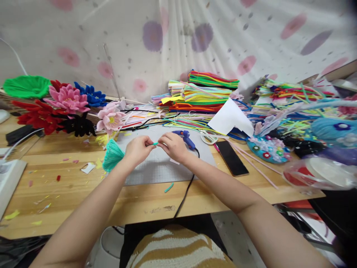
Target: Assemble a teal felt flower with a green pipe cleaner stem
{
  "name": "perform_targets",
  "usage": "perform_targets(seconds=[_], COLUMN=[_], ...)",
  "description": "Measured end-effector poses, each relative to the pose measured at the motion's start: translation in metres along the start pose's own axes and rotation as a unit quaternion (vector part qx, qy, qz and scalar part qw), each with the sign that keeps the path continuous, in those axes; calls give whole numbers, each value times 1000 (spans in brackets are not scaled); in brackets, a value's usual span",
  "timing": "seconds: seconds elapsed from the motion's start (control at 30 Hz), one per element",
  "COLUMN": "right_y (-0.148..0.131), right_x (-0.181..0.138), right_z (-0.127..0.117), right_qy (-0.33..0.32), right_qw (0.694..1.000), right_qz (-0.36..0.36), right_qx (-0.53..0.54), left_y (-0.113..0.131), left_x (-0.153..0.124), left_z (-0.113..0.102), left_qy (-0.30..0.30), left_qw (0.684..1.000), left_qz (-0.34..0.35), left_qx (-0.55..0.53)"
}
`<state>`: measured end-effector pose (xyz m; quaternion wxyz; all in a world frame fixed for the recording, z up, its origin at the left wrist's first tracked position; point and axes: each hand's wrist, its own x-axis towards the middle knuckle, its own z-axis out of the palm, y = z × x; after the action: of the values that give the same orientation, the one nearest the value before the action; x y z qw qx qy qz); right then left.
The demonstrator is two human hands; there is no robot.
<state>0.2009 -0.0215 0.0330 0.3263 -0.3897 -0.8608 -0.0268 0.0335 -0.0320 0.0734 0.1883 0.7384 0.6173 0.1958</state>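
My left hand [138, 149] and my right hand [173, 146] meet over a grey cutting mat [158, 167] on the wooden table [69, 193]. Both pinch a short teal pipe cleaner piece [155, 143] between their fingertips. A teal fan-shaped pipe cleaner bundle [112, 155] lies just left of my left wrist. A blue glue gun [185, 137] rests behind my right hand, its black cord [185, 193] running off the table's front edge.
Pipe cleaner flowers [67, 104] in red, pink, blue and black lie at the left. Stacks of coloured pipe cleaners [203, 93] fill the back. A black phone [232, 158], scissors [208, 137], white paper [230, 117] and a teal scrap [169, 187] are nearby.
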Motion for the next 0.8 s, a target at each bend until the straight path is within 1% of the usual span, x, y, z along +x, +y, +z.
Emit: perform_targets(seconds=[0.07,0.13,0.23,0.33,0.4,0.47,0.57,0.67,0.8], right_y=[-1,-1,0,3,6,8,9,7,3], right_x=[1,3,7,13,16,18,20,19,18], right_z=[0,-2,-5,-8,-9,-9,-8,-6,-8], right_qy=[-6,-25,-60,-90,-119,-154,-187,-183,-148], right_qw=[1000,999,997,994,986,973,958,956,963], right_qz=[-12,-24,-34,-22,-3,26,70,81,76], right_qx=[-18,-28,-14,56,118,168,205,215,211], left_y=[0,1,3,4,3,1,-1,-2,-3], left_x=[1,0,-3,-7,-9,-11,-12,-14,-18], left_z=[0,0,1,1,2,4,7,9,7], left_qy=[-2,4,36,68,73,71,65,59,26], left_qw=[1000,1000,995,980,972,966,962,967,988], left_qz=[-5,-2,36,95,125,141,141,123,91], left_qx=[3,26,91,158,186,204,224,214,119])
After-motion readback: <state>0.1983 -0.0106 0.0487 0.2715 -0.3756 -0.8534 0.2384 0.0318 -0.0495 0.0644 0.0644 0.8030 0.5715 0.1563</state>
